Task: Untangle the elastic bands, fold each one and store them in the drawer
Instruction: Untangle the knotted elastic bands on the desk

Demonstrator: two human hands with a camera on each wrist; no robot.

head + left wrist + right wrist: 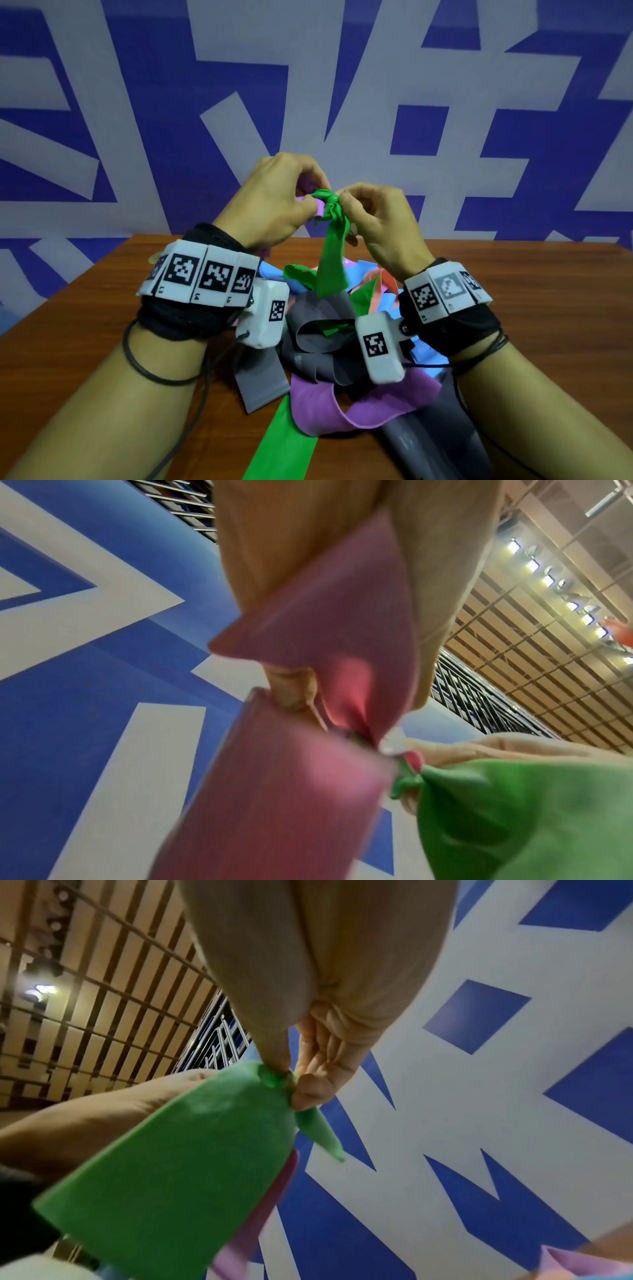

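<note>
Green band point(284, 442) low in frame; at centre both hands pinch its knot point(327, 202), left point(274, 202) gripping purple point(320, 207), right point(376, 219) green, to pry it loose.

Head view: even, fairly dim indoor light w/ cool blue cast off the wall point(102, 102); no hard shadows, soft dark patch under the band pile point(325, 342) on the worktop point(531, 308). Sharp in the centre, wide-angle bend at edges, worktop rim curves. Left wrist view: purple band point(291, 791) close to lens, badly blurred, pink glow where light passes through; row of ceiling lamps point(548, 580) top right blown out. Right wrist view: green band point(171, 1177) soft, out of focus; one lamp point(44, 991) flares left; strong fisheye, ceiling slats bow.
</note>
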